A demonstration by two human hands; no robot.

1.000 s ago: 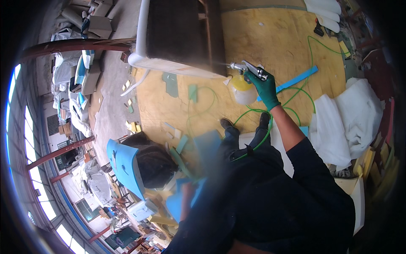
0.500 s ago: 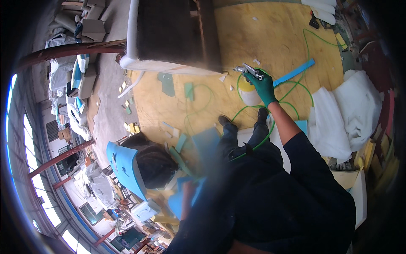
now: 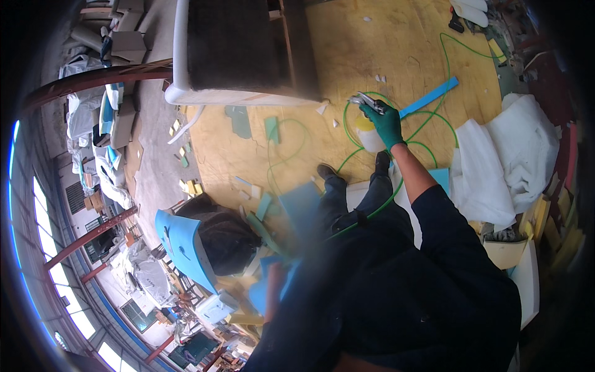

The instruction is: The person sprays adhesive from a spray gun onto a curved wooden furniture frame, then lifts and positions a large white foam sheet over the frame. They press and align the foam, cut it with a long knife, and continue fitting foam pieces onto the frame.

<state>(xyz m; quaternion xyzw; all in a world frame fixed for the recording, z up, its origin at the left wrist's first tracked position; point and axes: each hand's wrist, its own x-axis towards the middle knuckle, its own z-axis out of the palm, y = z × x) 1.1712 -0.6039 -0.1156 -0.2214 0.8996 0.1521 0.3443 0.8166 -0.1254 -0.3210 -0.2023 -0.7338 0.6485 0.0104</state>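
Note:
My right hand (image 3: 388, 126), in a green glove, is closed round the handle of a metal spray gun (image 3: 362, 99). Below the gun hangs a cup (image 3: 372, 140), yellowish on top and whitish lower down. A bright green air hose (image 3: 427, 146) loops about it on the yellowish board floor (image 3: 347, 56). My left hand (image 3: 276, 273) is a blurred shape at the lower left, close to blue foam (image 3: 259, 296); its fingers cannot be made out. Ahead of me stands a large box-like furniture piece (image 3: 235, 49) with a dark underside and white padded edge.
A blue foam strip (image 3: 429, 98) lies beyond my right hand. White wadding (image 3: 520, 149) is heaped at the right. On the left sits a dark piece with a curved blue foam sheet (image 3: 186, 245). Foam scraps (image 3: 271, 129) are scattered around, and a drill (image 3: 456, 22) lies far right.
The whole view has shifted slightly, with the furniture piece a little further left. My right hand still grips the spray gun, its nozzle turned slightly. My left hand stays by the blue foam.

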